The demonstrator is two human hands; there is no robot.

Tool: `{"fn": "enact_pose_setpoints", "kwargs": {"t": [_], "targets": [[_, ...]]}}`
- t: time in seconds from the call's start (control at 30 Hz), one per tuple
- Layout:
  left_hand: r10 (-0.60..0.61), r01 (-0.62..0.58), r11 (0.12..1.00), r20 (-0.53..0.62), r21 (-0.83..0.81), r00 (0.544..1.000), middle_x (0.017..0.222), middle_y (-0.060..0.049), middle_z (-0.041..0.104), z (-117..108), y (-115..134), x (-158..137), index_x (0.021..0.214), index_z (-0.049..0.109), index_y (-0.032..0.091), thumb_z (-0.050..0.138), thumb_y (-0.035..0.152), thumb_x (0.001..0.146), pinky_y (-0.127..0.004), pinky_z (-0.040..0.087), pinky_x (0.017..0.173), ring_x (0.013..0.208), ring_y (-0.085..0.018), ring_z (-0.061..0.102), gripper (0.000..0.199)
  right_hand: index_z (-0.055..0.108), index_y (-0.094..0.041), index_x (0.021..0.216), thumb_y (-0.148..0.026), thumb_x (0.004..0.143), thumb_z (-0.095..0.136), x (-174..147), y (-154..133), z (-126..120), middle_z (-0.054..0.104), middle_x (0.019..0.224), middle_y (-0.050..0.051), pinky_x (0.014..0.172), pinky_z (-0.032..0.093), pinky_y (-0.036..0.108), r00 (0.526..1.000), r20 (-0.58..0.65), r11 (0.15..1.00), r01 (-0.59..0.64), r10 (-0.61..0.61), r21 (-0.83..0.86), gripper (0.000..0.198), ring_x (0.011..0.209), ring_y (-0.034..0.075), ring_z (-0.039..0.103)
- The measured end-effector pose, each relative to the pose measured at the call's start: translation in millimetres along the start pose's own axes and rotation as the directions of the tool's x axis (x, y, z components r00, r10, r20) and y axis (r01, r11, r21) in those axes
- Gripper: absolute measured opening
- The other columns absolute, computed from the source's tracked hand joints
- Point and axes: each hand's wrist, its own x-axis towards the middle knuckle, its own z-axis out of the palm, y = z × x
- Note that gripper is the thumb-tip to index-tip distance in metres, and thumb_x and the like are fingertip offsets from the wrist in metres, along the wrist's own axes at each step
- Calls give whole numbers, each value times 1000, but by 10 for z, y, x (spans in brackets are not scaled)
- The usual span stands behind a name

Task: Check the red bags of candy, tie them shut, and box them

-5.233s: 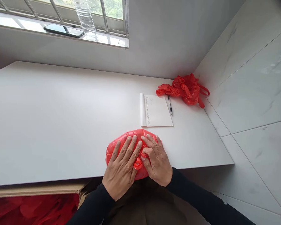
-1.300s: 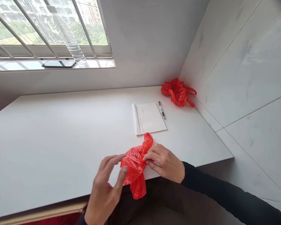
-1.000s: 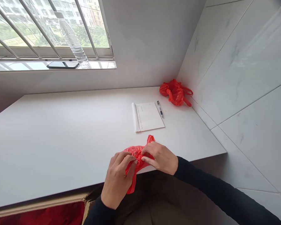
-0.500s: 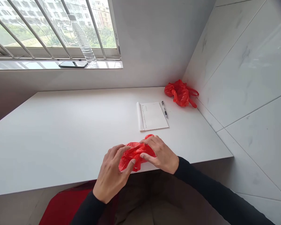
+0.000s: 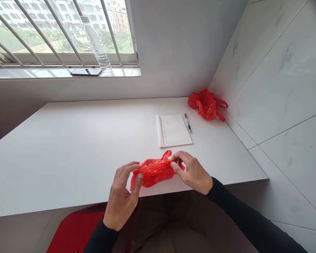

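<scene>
Pinching the right end of the red plastic bag (image 5: 155, 172), your right hand (image 5: 196, 174) has its thumb and forefinger brought together on the film, the other fingers curled in behind. Your left hand (image 5: 122, 200) is spread at the bag's other end: the thumb and fingers stand well apart, with the fingertips along the back of that end and the thumb over its front, so you have no firm grip there that can be seen. The bag is crumpled into a long, loose bundle between your hands, close to the front edge of the white table (image 5: 94, 147), with a short tuft sticking up on its far side. Whether its whole underside rests on the tabletop is hard to tell.

Beyond the bag you have a notepad (image 5: 177, 130), its turned sheets rolled along the left side and small marks running down the page. A black-and-clear pen (image 5: 188, 123) lies just beside the pad's right edge. Farther back, near the tiled wall (image 5: 287, 105) on your right, sits a second bag (image 5: 207, 104), also red plastic, bunched up with a loop of handle showing. On the window sill (image 5: 131, 72), a smartphone (image 5: 86, 72) lies flat near the foot of a clear water bottle (image 5: 97, 45), in front of the window bars (image 5: 110, 31).
</scene>
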Motion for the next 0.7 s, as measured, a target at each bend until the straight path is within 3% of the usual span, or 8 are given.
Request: {"fn": "enact_pose_setpoints", "kwargs": {"t": [0.03,0.1,0.23,0.33,0.43,0.57,0.7], "targets": [[57,-59,998,44,36,997,130,-4,61,38,33,7,131,55,30,58,33,97,-38,48,100,123,-22,53,35,59,-23,98,-19,95,56,2,-18,35,65,95,1,80,48,33,1000,3,1000,9,-9,17,6,87,17,59],[145,-159,981,130,107,981,136,-5,57,132,76,23,140,48,29,63,33,93,-43,44,103,125,-25,50,49,59,-23,99,-20,95,56,-1,-65,106,65,96,1,81,49,33,999,15,999,32,-32,43,6,88,17,59],[186,-203,970,128,136,974,112,-4,67,254,38,68,115,61,24,56,15,92,-41,45,94,106,-23,56,26,61,-24,104,-27,99,55,-15,-128,147,66,101,1,87,49,34,993,31,992,110,-112,60,9,96,18,60],[100,-103,992,38,74,994,102,-2,68,190,-25,120,108,62,23,49,7,90,-35,48,86,96,-20,59,28,62,-25,109,-33,101,52,66,-13,58,67,107,3,92,49,35,991,-73,993,114,-113,18,16,102,19,60],[-36,38,999,-90,16,995,99,-1,68,54,-55,209,105,65,24,52,15,90,-31,50,79,91,-19,62,22,62,-23,111,-38,100,49,301,314,-110,67,109,5,88,51,34,976,-220,995,-29,8,-91,23,97,19,62],[-247,251,968,-265,-20,932,97,0,70,-57,-90,386,100,67,25,60,31,88,-31,51,77,85,-19,65,15,61,-18,113,-36,96,46,724,885,-373,66,107,10,87,51,37,918,-364,944,-247,157,-218,30,96,23,61],[-327,340,940,-388,-37,862,99,-2,71,-41,-186,606,104,65,24,60,34,86,-33,53,79,87,-21,66,21,59,-15,122,-37,92,50,1023,1268,-516,64,108,14,98,44,43,875,-419,869,-389,243,-307,38,108,29,56]]}}
